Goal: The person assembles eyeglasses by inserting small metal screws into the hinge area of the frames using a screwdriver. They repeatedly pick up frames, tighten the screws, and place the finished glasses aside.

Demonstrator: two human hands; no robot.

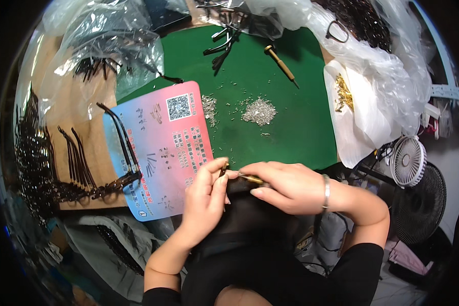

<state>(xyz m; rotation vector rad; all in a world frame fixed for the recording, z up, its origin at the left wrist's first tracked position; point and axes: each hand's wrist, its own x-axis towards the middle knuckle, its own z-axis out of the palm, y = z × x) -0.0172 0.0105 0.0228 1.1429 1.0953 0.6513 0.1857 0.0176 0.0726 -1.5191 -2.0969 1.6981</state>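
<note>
Brass-coloured, the screwdriver sits gripped in your right hand, pointing left. Your left hand pinches a small dark piece near the green mat's front edge.

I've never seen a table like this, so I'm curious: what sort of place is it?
Probably a small eyewear workshop, judging by the dark eyeglass frame at left, the pile of tiny metal parts on the green mat, and the brass-coloured screwdriver lying beyond the pile.

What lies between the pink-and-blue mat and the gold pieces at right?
The head view shows two heaps of tiny silver parts on green mat, then white sheet.
</note>
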